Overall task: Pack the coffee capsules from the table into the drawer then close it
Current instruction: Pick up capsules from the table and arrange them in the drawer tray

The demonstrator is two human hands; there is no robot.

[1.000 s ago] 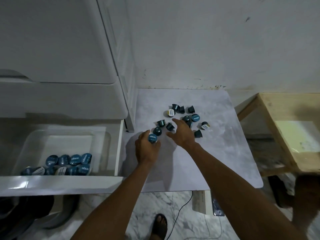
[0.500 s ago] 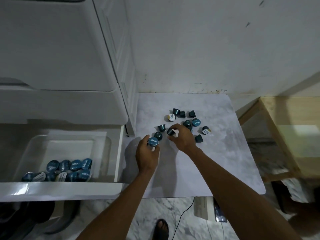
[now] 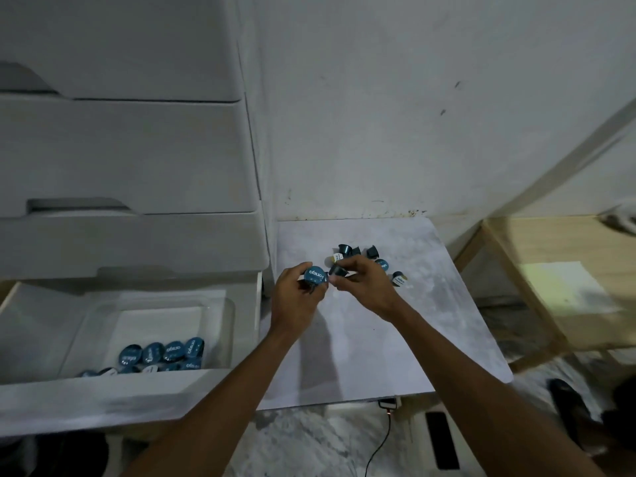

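The right hand [image 3: 361, 285] has lifted 1 dark teal plastic coffee capsule [image 3: 337, 270] off the grey marbled tabletop [image 3: 378, 339], pinching it beside the left hand [image 3: 297, 297], which grips a blue-lidded capsule [image 3: 316, 276]. More loose capsules [image 3: 372, 252] sit near the back edge, so the open white drawer [image 3: 103, 401] isn't ready to close.

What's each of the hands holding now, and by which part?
The left hand grips a blue-lidded capsule round its body, lid toward the camera. The right hand pinches a dark capsule by its side.

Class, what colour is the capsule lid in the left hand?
The lid is blue with white lettering; head view.
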